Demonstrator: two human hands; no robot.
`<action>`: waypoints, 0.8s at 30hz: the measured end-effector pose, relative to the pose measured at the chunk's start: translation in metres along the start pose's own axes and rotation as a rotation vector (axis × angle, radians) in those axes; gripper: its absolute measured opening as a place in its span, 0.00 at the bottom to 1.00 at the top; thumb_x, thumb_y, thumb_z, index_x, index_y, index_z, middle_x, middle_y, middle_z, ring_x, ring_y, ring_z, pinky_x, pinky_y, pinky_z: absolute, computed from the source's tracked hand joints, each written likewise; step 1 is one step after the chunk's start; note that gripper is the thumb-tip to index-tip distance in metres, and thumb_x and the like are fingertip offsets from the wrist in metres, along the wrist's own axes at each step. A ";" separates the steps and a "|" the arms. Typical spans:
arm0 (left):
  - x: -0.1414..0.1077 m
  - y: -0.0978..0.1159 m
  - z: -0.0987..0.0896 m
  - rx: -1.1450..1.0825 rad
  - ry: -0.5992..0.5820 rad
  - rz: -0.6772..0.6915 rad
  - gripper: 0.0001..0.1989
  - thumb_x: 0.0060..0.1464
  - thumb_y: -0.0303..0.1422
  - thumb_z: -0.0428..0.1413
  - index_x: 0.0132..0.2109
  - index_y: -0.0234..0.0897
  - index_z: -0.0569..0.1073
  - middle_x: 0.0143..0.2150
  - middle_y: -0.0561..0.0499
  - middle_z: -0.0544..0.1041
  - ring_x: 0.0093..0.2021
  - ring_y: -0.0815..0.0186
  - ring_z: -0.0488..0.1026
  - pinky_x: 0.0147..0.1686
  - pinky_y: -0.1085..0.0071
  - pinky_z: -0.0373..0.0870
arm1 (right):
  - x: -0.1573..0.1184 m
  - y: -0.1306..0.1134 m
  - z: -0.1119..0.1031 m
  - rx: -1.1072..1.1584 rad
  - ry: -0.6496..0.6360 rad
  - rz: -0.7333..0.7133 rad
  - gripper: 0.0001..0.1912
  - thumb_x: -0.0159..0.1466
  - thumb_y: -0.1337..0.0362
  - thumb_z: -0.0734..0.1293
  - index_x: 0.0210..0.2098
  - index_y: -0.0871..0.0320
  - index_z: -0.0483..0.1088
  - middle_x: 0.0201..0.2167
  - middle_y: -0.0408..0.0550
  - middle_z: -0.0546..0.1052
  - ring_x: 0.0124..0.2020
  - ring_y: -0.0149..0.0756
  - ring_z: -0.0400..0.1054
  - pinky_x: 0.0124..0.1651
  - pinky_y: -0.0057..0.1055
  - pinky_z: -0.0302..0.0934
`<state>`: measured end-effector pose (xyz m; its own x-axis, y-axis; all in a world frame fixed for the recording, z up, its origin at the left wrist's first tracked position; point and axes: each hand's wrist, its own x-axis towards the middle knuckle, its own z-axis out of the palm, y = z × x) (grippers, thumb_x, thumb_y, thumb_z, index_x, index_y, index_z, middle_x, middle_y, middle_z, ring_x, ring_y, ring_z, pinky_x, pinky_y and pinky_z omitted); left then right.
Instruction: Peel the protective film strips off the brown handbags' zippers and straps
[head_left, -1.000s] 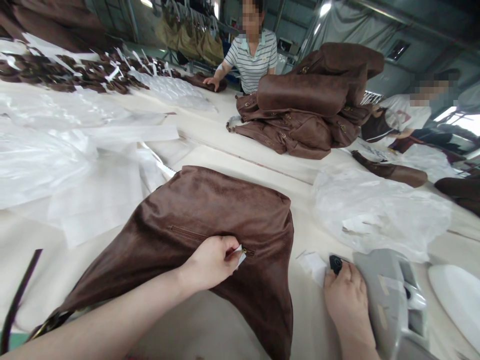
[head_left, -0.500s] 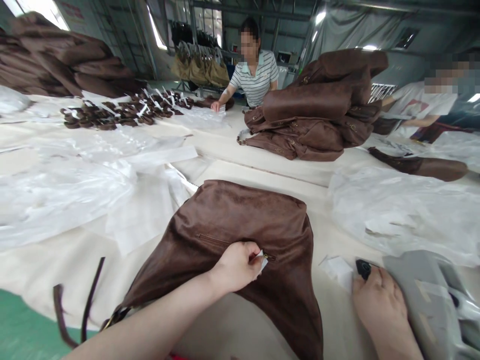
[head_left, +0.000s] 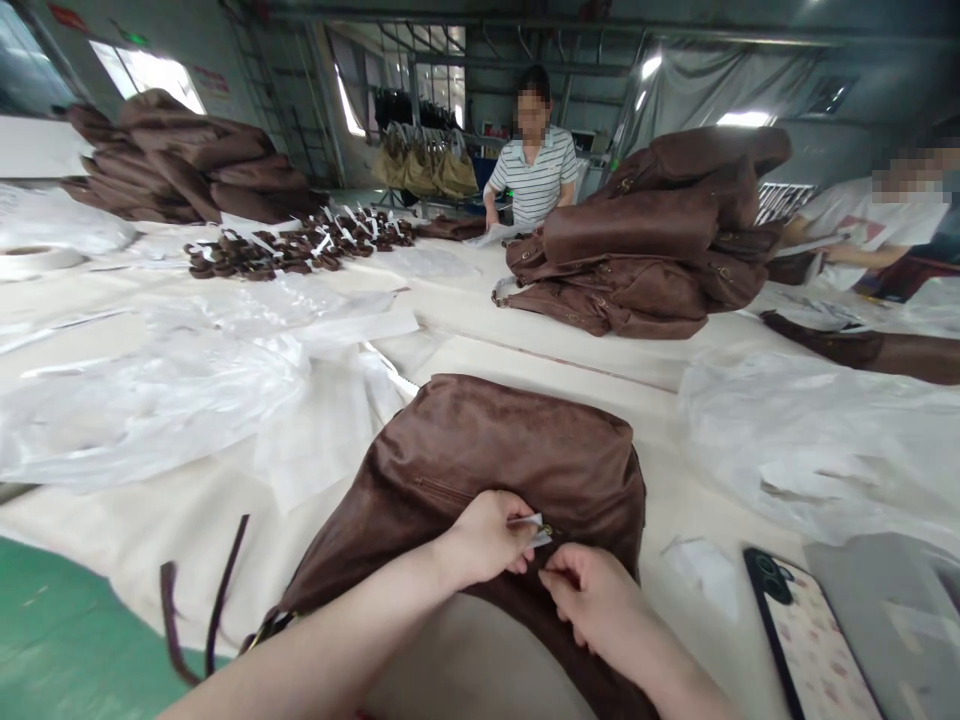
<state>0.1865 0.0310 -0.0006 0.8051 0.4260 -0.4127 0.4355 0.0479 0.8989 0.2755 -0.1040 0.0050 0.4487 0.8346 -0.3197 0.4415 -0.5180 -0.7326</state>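
Observation:
A brown leather handbag (head_left: 517, 425) lies on the table right in front of me, its zipper (head_left: 446, 492) running across the face. My left hand (head_left: 491, 535) rests over that zipper and pinches a small white paper slip (head_left: 538, 530) beside the brass zipper pull (head_left: 548, 529). Just to the right and lower, my right hand (head_left: 589, 590) hovers close over or touches the leather, thumb and fingers curled together. Whatever lies between those fingertips, if anything, is hidden. The bag's lower left corner with its metal ring is partly behind my left forearm.
A phone in a patterned case (head_left: 814, 635) lies at the right beside a grey item (head_left: 885, 580). Plastic sheets (head_left: 817, 440) flank the bag. Stacked brown bags (head_left: 630, 235) and bundled straps (head_left: 300, 240) stand farther back. A person in a striped shirt (head_left: 534, 180) works across the table.
My right hand has left the phone and come over to the bag, next to my left hand. The left hand keeps its pinch on the paper slip. The view has shifted slightly.

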 end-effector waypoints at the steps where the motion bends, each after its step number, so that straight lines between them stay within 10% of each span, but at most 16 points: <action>1: -0.001 0.002 0.000 -0.009 0.002 -0.012 0.10 0.53 0.35 0.54 0.32 0.31 0.72 0.21 0.53 0.71 0.18 0.72 0.68 0.20 0.76 0.67 | 0.002 0.005 0.005 -0.114 0.108 -0.069 0.09 0.61 0.64 0.60 0.25 0.56 0.67 0.17 0.41 0.71 0.15 0.29 0.63 0.16 0.24 0.52; 5: -0.001 0.006 -0.002 -0.002 -0.001 -0.017 0.08 0.54 0.33 0.52 0.32 0.32 0.71 0.21 0.54 0.71 0.18 0.73 0.67 0.19 0.78 0.66 | 0.006 0.016 0.003 -0.427 0.477 -0.307 0.02 0.60 0.64 0.64 0.33 0.55 0.67 0.24 0.42 0.73 0.24 0.34 0.68 0.26 0.28 0.57; 11: -0.002 0.002 -0.005 0.105 -0.034 0.066 0.08 0.54 0.32 0.49 0.33 0.34 0.71 0.23 0.53 0.72 0.19 0.71 0.69 0.18 0.78 0.64 | 0.012 0.014 -0.007 -0.485 0.373 -0.517 0.09 0.67 0.64 0.57 0.36 0.53 0.69 0.32 0.45 0.74 0.30 0.33 0.69 0.33 0.29 0.59; 17: -0.016 0.008 -0.012 0.552 0.139 0.548 0.08 0.53 0.29 0.50 0.34 0.37 0.75 0.33 0.48 0.76 0.34 0.63 0.72 0.37 0.70 0.67 | 0.019 0.020 -0.003 -0.455 0.382 -0.489 0.10 0.67 0.63 0.57 0.34 0.54 0.68 0.31 0.45 0.73 0.31 0.34 0.69 0.33 0.29 0.61; 24: -0.016 0.008 -0.015 0.637 0.080 0.578 0.11 0.53 0.25 0.48 0.37 0.37 0.75 0.36 0.47 0.75 0.37 0.63 0.72 0.41 0.69 0.67 | 0.020 0.015 -0.004 -0.420 0.439 -0.475 0.14 0.65 0.64 0.60 0.50 0.53 0.66 0.35 0.46 0.74 0.32 0.34 0.70 0.35 0.31 0.64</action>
<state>0.1715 0.0381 0.0152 0.9495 0.2910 0.1169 0.1286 -0.7013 0.7011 0.2944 -0.0953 -0.0096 0.3653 0.8799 0.3039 0.8825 -0.2234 -0.4139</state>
